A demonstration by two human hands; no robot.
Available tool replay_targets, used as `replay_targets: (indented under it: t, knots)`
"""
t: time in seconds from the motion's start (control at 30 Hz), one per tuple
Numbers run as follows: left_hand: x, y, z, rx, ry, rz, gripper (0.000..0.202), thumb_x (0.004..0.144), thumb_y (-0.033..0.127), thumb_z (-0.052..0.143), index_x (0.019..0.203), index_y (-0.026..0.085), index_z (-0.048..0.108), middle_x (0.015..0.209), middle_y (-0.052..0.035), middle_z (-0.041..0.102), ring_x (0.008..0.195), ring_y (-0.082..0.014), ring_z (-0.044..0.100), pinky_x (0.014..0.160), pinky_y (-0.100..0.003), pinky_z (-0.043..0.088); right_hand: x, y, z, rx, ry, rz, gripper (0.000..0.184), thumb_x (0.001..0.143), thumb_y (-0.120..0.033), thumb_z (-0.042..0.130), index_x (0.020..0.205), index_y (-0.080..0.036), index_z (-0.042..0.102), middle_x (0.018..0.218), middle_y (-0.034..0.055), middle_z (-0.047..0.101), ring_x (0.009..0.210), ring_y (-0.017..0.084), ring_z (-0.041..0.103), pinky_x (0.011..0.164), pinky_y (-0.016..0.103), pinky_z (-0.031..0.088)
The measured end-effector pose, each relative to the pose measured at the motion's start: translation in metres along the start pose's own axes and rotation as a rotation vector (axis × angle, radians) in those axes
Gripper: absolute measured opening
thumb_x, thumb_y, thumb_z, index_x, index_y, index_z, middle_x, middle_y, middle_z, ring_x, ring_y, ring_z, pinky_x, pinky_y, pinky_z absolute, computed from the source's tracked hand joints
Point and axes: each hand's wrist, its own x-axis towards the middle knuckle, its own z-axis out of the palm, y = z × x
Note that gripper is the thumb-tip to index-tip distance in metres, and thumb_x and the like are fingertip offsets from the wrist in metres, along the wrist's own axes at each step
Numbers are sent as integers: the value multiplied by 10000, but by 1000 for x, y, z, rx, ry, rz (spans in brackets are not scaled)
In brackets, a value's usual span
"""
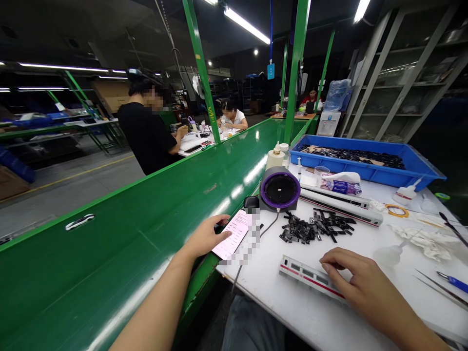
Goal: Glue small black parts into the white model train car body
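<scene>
My left hand [208,237] rests on a pink slip of paper [234,233] at the white table's left edge, fingers stretched out flat, holding nothing. My right hand [356,278] lies over a white model train car with a red stripe [305,275] near the front of the table [278,302], fingers curled down onto its roof. Between and beyond the hands lies a heap of small black plastic parts [314,228].
A purple-rimmed round device [280,189] and a long grey-white bar [340,205] stand behind the parts. A blue tray [365,161] of black parts sits at the back. Tweezers, tape ring [397,210] and crumpled tissue lie right. A green conveyor [146,209] runs left; other people work beyond it.
</scene>
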Motion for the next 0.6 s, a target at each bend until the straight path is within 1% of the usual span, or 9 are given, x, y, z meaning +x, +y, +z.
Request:
replay_targets:
  t: [0.07, 0.23, 0.37, 0.6]
  knots:
    - [0, -2, -1, -9, -4, 4, 502, 766, 409, 597, 1222, 199, 590, 1151, -80, 651, 1057, -273, 594, 941, -412, 455, 0, 1, 0, -3, 3, -3, 243, 949, -346, 432, 867, -242, 636, 930, 21, 664, 848, 193, 605, 747, 298, 478]
    - [1, -6, -2, -36, -14, 8, 486, 722, 344, 628, 1187, 203, 612, 1168, -73, 656, 1076, -276, 591, 955, -415, 455, 0, 1, 0, -6, 10, -14, 250, 950, -344, 430, 876, -237, 643, 937, 28, 670, 848, 195, 615, 746, 296, 488]
    - [2, -8, 0, -50, -13, 5, 525, 688, 343, 666, 1195, 223, 612, 1175, -63, 657, 1077, -280, 591, 957, -418, 455, -1, 1, 0, -15, 7, -13, 249, 949, -344, 430, 882, -240, 646, 941, 21, 671, 855, 192, 621, 774, 301, 493]
    - [3, -7, 2, -57, 8, -21, 520, 682, 374, 666, 1176, 219, 627, 1158, -75, 662, 1061, -287, 595, 928, -424, 467, 1, 1, 0, -19, 18, -31, 259, 947, -343, 426, 875, -237, 651, 934, 41, 680, 837, 203, 622, 746, 306, 504]
